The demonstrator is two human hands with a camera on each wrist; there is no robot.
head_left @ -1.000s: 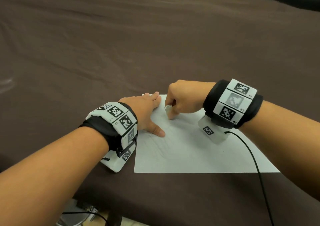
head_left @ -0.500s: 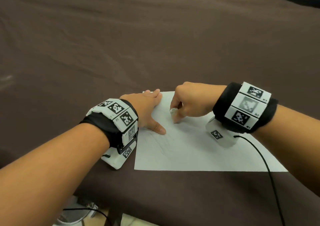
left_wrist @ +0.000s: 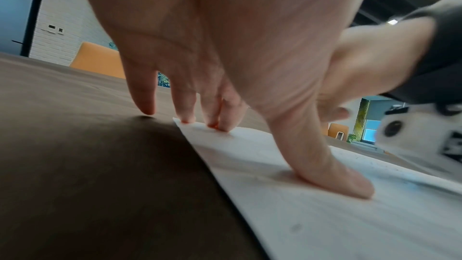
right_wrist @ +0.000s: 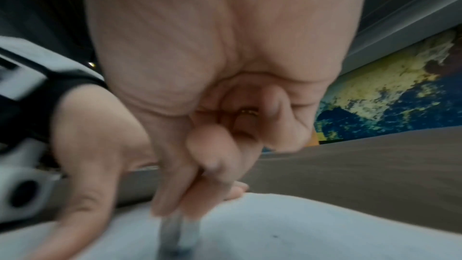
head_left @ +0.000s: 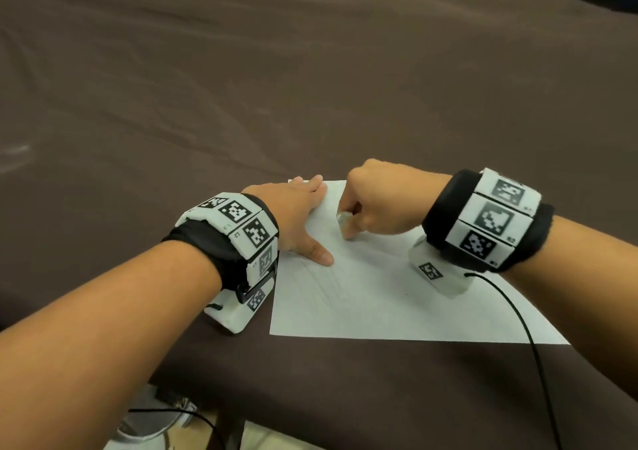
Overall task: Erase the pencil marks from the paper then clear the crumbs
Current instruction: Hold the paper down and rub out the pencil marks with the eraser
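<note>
A white sheet of paper [head_left: 386,308] lies on the brown cloth, with faint pencil lines [head_left: 328,287] near its left side. My left hand [head_left: 297,218] lies flat on the sheet's far left corner, fingers straight and thumb spread, pressing it down; the left wrist view shows its fingertips [left_wrist: 220,126] and thumb on the paper [left_wrist: 325,215]. My right hand [head_left: 376,204] pinches a small white eraser [head_left: 343,222] between thumb and fingers, its tip on the paper's upper part. In the right wrist view the eraser [right_wrist: 178,232] is blurred below the curled fingers. Tiny dark crumbs [left_wrist: 375,160] dot the sheet.
The brown cloth [head_left: 310,87] covers the whole table, with wide room beyond the paper. A black cable [head_left: 528,339] runs from my right wrist across the sheet's right corner toward the table's near edge. Below that edge, something white shows on the floor [head_left: 145,425].
My right hand with the eraser slid rightward across the upper paper, then slightly back toward the left hand. The left hand kept its place on the corner.
</note>
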